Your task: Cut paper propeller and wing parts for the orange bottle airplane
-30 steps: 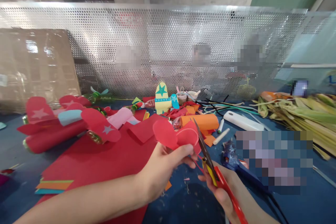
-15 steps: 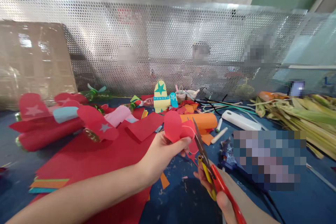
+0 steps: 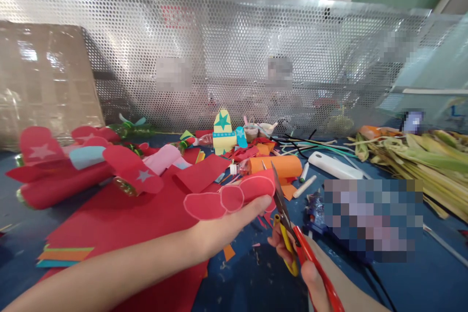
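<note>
My left hand point(image 3: 228, 228) is closed on a piece of red paper point(image 3: 203, 204), its thumb on top near the right end. Pale outlines drawn on the paper form two rounded lobes with a circle between them. My right hand point(image 3: 312, 277) grips a pair of scissors point(image 3: 317, 266) with one red and one yellow handle. The blades stand apart at the paper's right edge, which lies at or between them; the exact contact is hard to tell. Under the left forearm lies a stack of red paper sheets point(image 3: 120, 219). Thin red offcuts point(image 3: 263, 220) hang or lie beneath the held piece.
Behind the hands lies a bottle wrapped in orange paper point(image 3: 283, 167). Red paper-covered bottles with star-marked wings point(image 3: 40, 148) sit left. A white glue-gun-like object point(image 3: 334, 166) and dried husks point(image 3: 413, 170) are right. A perforated metal panel point(image 3: 234, 48) stands at the back.
The red paper has swung from a bent, curled position to spread out leftward, so its drawn outlines show. The scissors stay nearly in place, blades still apart.
</note>
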`<act>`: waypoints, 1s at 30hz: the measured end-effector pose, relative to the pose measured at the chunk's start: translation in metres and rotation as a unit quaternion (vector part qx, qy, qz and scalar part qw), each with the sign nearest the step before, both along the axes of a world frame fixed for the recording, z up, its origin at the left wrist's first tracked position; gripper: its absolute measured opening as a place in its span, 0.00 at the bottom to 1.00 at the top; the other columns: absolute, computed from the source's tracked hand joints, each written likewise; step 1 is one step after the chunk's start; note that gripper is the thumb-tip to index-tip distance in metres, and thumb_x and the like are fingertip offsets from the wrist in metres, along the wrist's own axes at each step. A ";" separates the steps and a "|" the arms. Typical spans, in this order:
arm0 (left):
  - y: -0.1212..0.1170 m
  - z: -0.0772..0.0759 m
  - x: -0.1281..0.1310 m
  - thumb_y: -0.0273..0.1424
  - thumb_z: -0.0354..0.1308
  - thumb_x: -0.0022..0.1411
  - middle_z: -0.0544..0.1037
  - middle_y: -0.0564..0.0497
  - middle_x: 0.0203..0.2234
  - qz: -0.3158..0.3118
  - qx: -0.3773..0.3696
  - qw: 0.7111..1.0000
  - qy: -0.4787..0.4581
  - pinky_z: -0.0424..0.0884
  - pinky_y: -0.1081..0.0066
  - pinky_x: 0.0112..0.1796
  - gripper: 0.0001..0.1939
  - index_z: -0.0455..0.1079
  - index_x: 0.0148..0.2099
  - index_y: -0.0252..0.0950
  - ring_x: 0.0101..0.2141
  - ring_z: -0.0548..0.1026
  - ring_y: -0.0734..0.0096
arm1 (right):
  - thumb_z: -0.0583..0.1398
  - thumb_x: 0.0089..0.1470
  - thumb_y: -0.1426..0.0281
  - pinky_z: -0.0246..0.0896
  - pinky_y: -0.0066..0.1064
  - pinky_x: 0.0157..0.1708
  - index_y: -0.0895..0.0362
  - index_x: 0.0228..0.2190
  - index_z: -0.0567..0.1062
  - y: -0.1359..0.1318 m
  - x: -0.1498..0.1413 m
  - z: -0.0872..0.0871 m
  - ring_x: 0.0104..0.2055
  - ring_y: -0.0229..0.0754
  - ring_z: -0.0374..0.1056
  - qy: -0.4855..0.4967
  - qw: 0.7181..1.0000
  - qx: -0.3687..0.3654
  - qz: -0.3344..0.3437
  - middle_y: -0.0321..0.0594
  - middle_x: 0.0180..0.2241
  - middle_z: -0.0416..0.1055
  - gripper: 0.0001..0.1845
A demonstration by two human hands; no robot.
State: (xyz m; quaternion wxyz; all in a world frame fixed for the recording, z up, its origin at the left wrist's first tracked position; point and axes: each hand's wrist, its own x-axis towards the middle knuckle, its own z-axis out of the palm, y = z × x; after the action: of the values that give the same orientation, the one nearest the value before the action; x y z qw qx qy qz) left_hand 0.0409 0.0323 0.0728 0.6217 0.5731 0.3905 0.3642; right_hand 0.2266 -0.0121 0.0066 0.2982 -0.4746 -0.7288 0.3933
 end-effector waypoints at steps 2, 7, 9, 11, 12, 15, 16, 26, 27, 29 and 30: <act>0.000 0.000 -0.001 0.39 0.59 0.59 0.77 0.54 0.27 -0.012 -0.010 1.000 0.023 0.67 0.71 0.43 0.12 0.75 0.29 0.37 0.36 0.73 0.67 | 0.47 0.60 0.45 0.62 0.30 0.25 0.57 0.39 0.69 0.000 0.000 0.001 0.21 0.36 0.64 0.010 1.000 -0.006 0.006 0.32 0.23 0.66 0.28; 0.002 0.003 0.000 0.41 0.57 0.59 0.75 0.54 0.27 -0.017 0.014 0.998 0.060 0.66 0.68 0.44 0.13 0.72 0.28 0.38 0.36 0.72 0.66 | 0.46 0.59 0.42 0.62 0.31 0.25 0.58 0.39 0.69 0.000 0.001 0.002 0.22 0.36 0.64 0.031 0.999 -0.018 0.011 0.33 0.23 0.66 0.32; 0.002 0.003 0.000 0.43 0.57 0.58 0.75 0.53 0.28 -0.014 0.010 0.997 0.081 0.66 0.67 0.44 0.15 0.71 0.28 0.38 0.36 0.72 0.65 | 0.44 0.55 0.38 0.62 0.31 0.25 0.58 0.38 0.68 0.000 0.001 0.003 0.22 0.37 0.64 0.037 0.999 -0.022 0.011 0.33 0.22 0.66 0.36; 0.002 0.004 0.001 0.46 0.56 0.57 0.75 0.52 0.30 -0.008 -0.002 0.996 0.091 0.66 0.66 0.45 0.17 0.71 0.28 0.37 0.37 0.72 0.63 | 0.43 0.51 0.35 0.61 0.31 0.25 0.56 0.37 0.68 -0.001 0.001 0.004 0.22 0.38 0.65 0.040 0.999 -0.026 0.010 0.33 0.21 0.65 0.39; 0.001 0.005 0.002 0.47 0.57 0.56 0.75 0.52 0.30 -0.006 -0.010 0.996 0.092 0.66 0.66 0.45 0.17 0.71 0.28 0.37 0.38 0.72 0.63 | 0.44 0.50 0.34 0.61 0.31 0.26 0.56 0.37 0.68 -0.001 0.001 0.004 0.23 0.39 0.65 0.042 0.999 -0.028 0.009 0.33 0.21 0.65 0.39; 0.000 0.008 0.004 0.47 0.58 0.54 0.75 0.52 0.30 -0.005 -0.026 0.995 0.093 0.66 0.68 0.46 0.17 0.69 0.27 0.38 0.39 0.72 0.63 | 0.47 0.56 0.40 0.62 0.31 0.26 0.57 0.38 0.69 -0.002 0.002 0.004 0.24 0.38 0.66 0.045 0.998 -0.037 0.007 0.33 0.24 0.67 0.33; -0.001 0.009 0.005 0.47 0.58 0.54 0.75 0.52 0.30 -0.006 -0.027 0.995 0.092 0.65 0.69 0.46 0.17 0.69 0.26 0.38 0.39 0.72 0.63 | 0.49 0.59 0.44 0.63 0.31 0.27 0.57 0.39 0.70 -0.002 0.002 0.004 0.24 0.37 0.66 0.047 0.998 -0.040 0.007 0.34 0.25 0.68 0.29; -0.004 0.008 0.008 0.48 0.59 0.53 0.72 0.53 0.26 -0.002 -0.020 0.998 0.053 0.66 0.70 0.42 0.18 0.68 0.24 0.38 0.35 0.70 0.66 | 0.53 0.64 0.58 0.66 0.30 0.27 0.59 0.41 0.71 -0.001 0.001 0.003 0.25 0.35 0.67 0.038 0.998 -0.057 -0.002 0.35 0.30 0.71 0.17; -0.004 0.007 0.008 0.48 0.59 0.53 0.72 0.54 0.25 -0.002 -0.028 0.998 0.049 0.66 0.70 0.42 0.18 0.68 0.24 0.38 0.34 0.70 0.66 | 0.54 0.64 0.59 0.67 0.30 0.28 0.59 0.42 0.71 -0.002 0.001 0.004 0.25 0.35 0.68 0.035 0.998 -0.053 -0.003 0.35 0.30 0.71 0.16; -0.004 0.006 0.008 0.47 0.59 0.54 0.72 0.54 0.25 -0.002 -0.040 0.998 0.041 0.65 0.70 0.41 0.18 0.68 0.24 0.38 0.33 0.70 0.67 | 0.55 0.63 0.61 0.68 0.32 0.29 0.59 0.42 0.72 -0.004 0.002 0.006 0.28 0.36 0.69 0.029 0.999 -0.043 -0.007 0.37 0.33 0.72 0.15; -0.005 0.005 0.007 0.47 0.59 0.54 0.72 0.54 0.25 -0.001 -0.043 0.998 0.037 0.65 0.70 0.41 0.18 0.69 0.25 0.37 0.33 0.69 0.67 | 0.56 0.63 0.62 0.69 0.33 0.31 0.59 0.43 0.72 -0.006 0.002 0.007 0.30 0.37 0.70 0.025 0.999 -0.037 -0.011 0.38 0.35 0.72 0.14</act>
State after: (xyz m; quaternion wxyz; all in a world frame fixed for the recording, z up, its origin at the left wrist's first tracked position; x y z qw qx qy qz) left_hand 0.0484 0.0278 0.0781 0.6315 0.5589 0.4281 0.3249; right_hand 0.2290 -0.0177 0.0133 0.3033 -0.4829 -0.7008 0.4286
